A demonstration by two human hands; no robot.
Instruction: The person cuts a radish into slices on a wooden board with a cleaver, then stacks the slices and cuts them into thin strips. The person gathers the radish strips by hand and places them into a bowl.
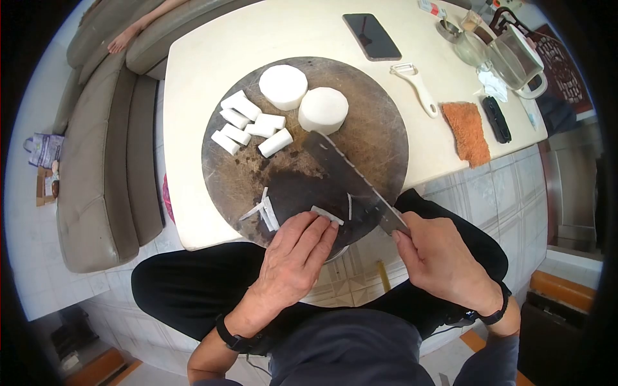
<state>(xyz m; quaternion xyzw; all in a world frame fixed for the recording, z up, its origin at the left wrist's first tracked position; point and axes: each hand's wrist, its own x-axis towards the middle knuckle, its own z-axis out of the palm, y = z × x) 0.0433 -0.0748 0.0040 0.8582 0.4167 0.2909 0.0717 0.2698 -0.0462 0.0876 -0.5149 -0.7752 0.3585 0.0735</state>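
Observation:
On the round, dark-stained cutting board, my left hand presses its fingertips onto a small white radish piece near the front edge. My right hand grips a kitchen knife by the handle. Its blade slants over the board, to the right of the left fingers. A thin radish strip lies between hand and blade. Several cut strips lie left of my left hand. Farther back are thick radish sticks and two peeled radish chunks, one round, the other beside it.
A phone, a white peeler, an orange cloth and a black case lie on the cream table. A clear pitcher stands at the far right. Another person's foot shows on the sofa.

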